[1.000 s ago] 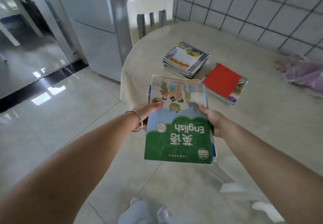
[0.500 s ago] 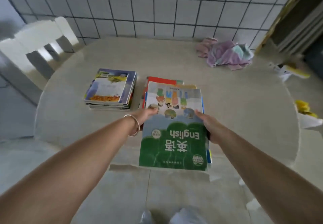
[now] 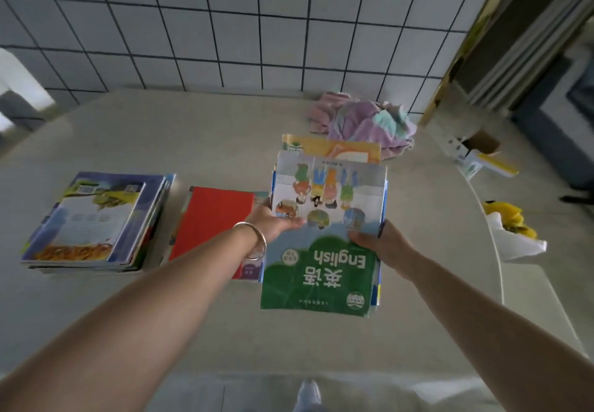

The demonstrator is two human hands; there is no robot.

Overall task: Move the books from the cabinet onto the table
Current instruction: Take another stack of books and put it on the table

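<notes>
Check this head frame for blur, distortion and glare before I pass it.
Head view: wide-angle bending curves the tiled wall and table edge; mild motion softness, worst at the corners; "English" on the held books stays legible, upside down; no strong glare; light is dim and even.

Surroundings beyond the work area.
A crumpled pink, lilac and teal cloth (image 3: 363, 120) lay at the far side, near the white tiled wall (image 3: 257, 22). A white chair (image 3: 19, 90) stood at the left edge. At the right, yellow items rested in a white bag (image 3: 514, 241), and an open cardboard box (image 3: 482, 145) sat on the floor by a doorway.
</notes>
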